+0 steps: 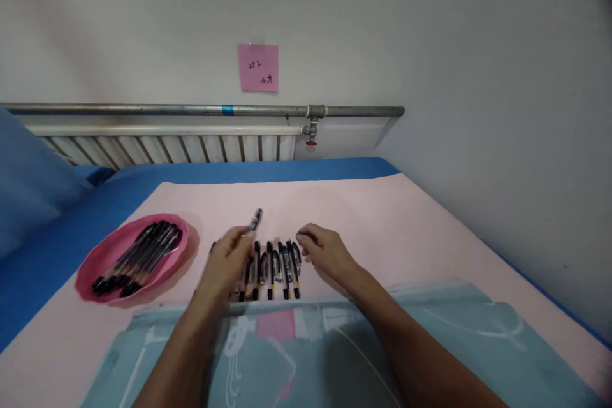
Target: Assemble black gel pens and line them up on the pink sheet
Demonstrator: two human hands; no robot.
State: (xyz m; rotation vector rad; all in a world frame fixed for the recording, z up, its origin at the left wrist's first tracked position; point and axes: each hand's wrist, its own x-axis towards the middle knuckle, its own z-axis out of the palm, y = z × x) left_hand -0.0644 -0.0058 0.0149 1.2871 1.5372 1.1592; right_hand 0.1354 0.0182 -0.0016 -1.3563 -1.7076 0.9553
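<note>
My left hand [227, 261] is closed around a pen [256, 219], whose dark end sticks up beyond the fingers; the rest of it is hidden. To the right, my right hand [327, 252] has its fingers curled into a pinch, and whether anything small is in them cannot be seen. Between the hands lies a row of black pen barrels [270, 271] with slim refills, and several black pen caps [276, 261] lie among them. My left hand and forearm cover the left end of this row.
A pink oval basket [86, 261] holding a pile of assembled-looking black pens [143, 255] stands on the left. A pink sheet [354, 204] covers the blue table surface [268, 171]. A patterned blue-green cloth [430, 338] lies in front. Behind are a radiator [191, 146] and a pipe [157, 109].
</note>
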